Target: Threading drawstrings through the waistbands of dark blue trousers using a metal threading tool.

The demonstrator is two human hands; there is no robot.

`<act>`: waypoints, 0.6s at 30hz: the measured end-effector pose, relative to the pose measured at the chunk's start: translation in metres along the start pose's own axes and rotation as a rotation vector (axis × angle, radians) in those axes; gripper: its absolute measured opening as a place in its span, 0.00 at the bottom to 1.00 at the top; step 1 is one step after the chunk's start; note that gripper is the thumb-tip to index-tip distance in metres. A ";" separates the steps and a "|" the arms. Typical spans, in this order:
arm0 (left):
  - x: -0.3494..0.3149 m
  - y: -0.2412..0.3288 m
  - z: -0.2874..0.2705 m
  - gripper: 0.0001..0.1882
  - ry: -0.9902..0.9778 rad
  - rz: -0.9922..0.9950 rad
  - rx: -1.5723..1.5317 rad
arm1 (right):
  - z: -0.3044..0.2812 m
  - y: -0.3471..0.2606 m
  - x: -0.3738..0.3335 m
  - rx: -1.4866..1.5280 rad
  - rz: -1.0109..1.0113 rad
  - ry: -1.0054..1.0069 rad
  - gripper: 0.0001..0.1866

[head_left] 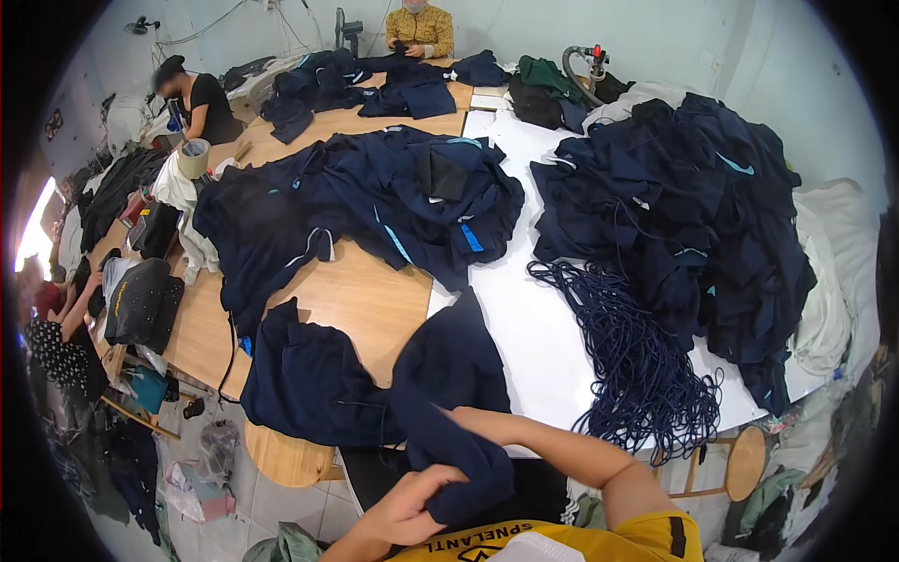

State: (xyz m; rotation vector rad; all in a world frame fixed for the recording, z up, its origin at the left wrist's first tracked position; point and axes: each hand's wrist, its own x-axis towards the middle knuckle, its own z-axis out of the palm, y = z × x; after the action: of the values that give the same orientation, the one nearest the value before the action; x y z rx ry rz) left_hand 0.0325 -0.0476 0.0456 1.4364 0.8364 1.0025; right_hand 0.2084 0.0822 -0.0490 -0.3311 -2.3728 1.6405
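Observation:
A navy garment (314, 379) lies over the table's near edge, one part of it lifted toward me. My left hand (412, 501) is closed on the edge of this lifted part, thumb on top, close to my body. From the right, my right hand (468, 423) reaches to the same part; its fingers are hidden in or behind the cloth. A thin cord hangs at the garment's middle. Right of it, a tangled bundle of navy cords (637, 365) drapes off the table edge.
A large pile of navy garments (674, 206) covers the table's right side; another heap (365, 187) lies ahead. Wooden stools (290, 457) stand under the near edge. One person (206, 103) works at the far left, another (421, 33) across the table, with others at the left edge.

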 end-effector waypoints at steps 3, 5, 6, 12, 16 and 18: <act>-0.008 0.009 -0.012 0.13 -0.086 0.060 0.041 | -0.028 -0.026 0.011 -0.208 0.107 -0.289 0.25; -0.031 -0.002 -0.020 0.13 0.092 0.026 0.098 | -0.066 -0.044 0.001 -0.359 0.170 -0.305 0.24; -0.032 -0.003 -0.014 0.17 0.255 0.024 0.085 | -0.092 -0.021 -0.009 -0.351 0.072 -0.211 0.27; -0.062 0.001 -0.049 0.23 0.796 0.037 0.231 | -0.316 -0.145 -0.122 -0.958 0.310 1.345 0.17; -0.060 0.024 -0.084 0.23 1.030 0.263 0.207 | -0.409 -0.215 -0.320 -0.932 0.067 2.026 0.38; -0.051 0.053 -0.095 0.25 1.051 0.454 0.257 | -0.371 -0.255 -0.319 -0.720 0.124 1.890 0.34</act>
State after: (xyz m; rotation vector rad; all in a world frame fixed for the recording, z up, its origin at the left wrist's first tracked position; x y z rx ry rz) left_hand -0.0773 -0.0631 0.0925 1.2837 1.4457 2.1388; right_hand 0.6161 0.2211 0.2960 -1.3260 -1.1365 -0.0711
